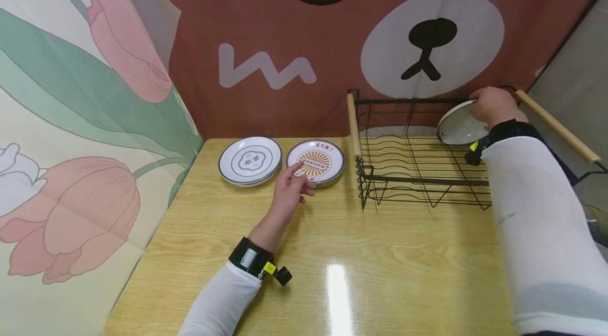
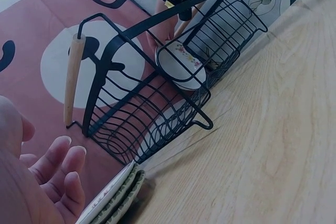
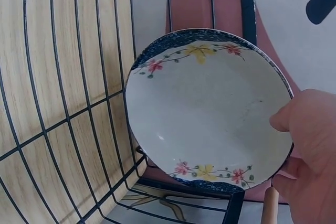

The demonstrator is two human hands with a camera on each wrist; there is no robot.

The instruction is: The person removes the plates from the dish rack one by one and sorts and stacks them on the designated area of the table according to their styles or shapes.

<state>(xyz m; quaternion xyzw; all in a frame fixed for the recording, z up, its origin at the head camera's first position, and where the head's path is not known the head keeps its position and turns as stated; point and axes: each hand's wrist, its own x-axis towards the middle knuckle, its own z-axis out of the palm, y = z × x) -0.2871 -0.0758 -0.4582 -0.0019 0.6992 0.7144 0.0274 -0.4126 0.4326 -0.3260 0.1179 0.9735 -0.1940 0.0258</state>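
At the right end of the black wire dish rack [image 1: 423, 180], my right hand [image 1: 496, 106] pinches the edge of a white plate [image 3: 210, 114] with a floral, dark blue rim. The plate stands tilted on its edge inside the rack, thumb on its face in the right wrist view. My left hand [image 1: 291, 188] has loosely bent fingers and holds nothing. It hovers at the near left edge of a stack of small plates [image 1: 328, 159], the top one with an orange sunburst; whether it touches them I cannot tell. Left of it sits another stack of white plates [image 1: 249, 159] with blue rims.
The rack has wooden handles [image 1: 353, 125] at both ends and stands on the wooden table [image 1: 380, 262] near its back edge. Behind the table hangs a red-brown cloth [image 1: 332, 61] with a bear face; a flowered cloth [image 1: 95, 114] hangs at the left.
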